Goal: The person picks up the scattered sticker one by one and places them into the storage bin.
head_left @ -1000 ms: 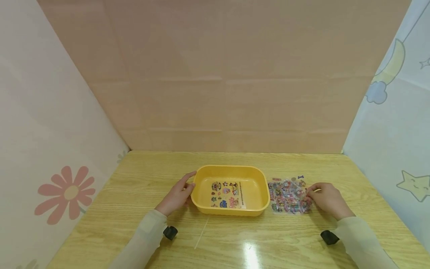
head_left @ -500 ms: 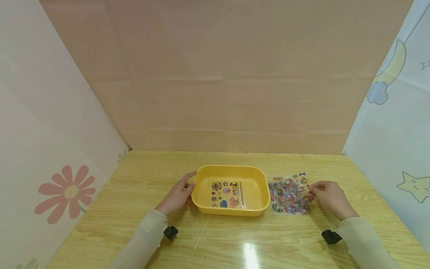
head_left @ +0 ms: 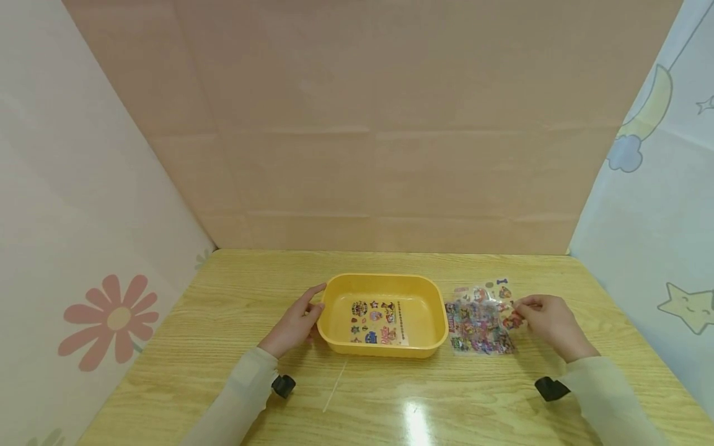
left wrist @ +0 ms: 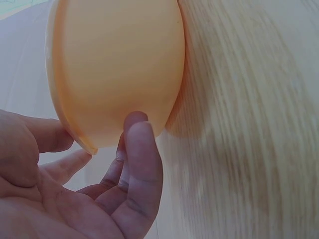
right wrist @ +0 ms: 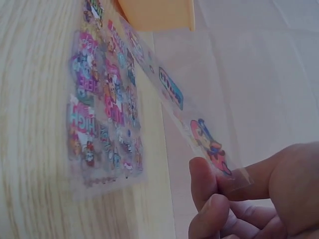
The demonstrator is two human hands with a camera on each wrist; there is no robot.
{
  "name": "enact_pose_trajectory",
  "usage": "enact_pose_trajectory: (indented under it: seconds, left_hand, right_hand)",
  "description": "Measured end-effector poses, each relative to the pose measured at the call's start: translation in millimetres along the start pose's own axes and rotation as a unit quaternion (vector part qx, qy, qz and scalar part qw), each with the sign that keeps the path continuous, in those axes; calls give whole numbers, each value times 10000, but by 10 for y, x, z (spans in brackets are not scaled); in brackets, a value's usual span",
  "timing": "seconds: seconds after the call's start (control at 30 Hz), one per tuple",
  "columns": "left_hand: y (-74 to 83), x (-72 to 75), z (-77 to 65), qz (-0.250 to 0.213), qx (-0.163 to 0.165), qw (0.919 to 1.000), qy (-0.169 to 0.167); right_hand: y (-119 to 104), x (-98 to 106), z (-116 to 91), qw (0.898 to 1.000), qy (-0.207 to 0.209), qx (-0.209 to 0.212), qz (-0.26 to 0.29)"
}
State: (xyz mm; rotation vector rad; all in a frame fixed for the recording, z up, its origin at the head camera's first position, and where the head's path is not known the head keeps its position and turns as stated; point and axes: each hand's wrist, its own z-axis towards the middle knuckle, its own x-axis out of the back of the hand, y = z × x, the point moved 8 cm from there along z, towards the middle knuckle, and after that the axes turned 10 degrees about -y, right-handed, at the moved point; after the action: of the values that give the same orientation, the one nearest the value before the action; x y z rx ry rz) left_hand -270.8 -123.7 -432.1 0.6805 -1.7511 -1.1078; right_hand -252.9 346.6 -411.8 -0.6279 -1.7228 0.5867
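Note:
A yellow plastic tray (head_left: 382, 351) stands mid-table, with a sticker sheet (head_left: 372, 325) lying flat inside. At its left end my left hand (head_left: 292, 328) holds it, thumb at the rim and bent fingers against the outer wall (left wrist: 119, 64). Right of the tray lie several clear sticker sheets (head_left: 480, 337) with colourful cartoon prints. My right hand (head_left: 549, 325) pinches the corner of the top transparent sticker sheet (right wrist: 209, 144) between thumb and finger. That sheet slants up from the lower sticker sheets (right wrist: 104, 109), its far end still near the tray.
The wooden table (head_left: 268, 272) ends at a beige wall covering (head_left: 362, 155) behind. Patterned panels stand left (head_left: 72, 204) and right (head_left: 658, 235). A thin pale strip (head_left: 336, 387) lies in front of the tray.
My right hand has moved slightly right and away from me, drawing the top sticker sheet up and off the others. The left hand and the tray have stayed in place.

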Motion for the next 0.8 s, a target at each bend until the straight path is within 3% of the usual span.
enact_pose_trajectory:
  seconds: [0.8]
  left_hand:
    - [-43,-2,16,-28,-1,10000,-63]
  right_hand:
    - [-104,66,-27,9999,77,10,135]
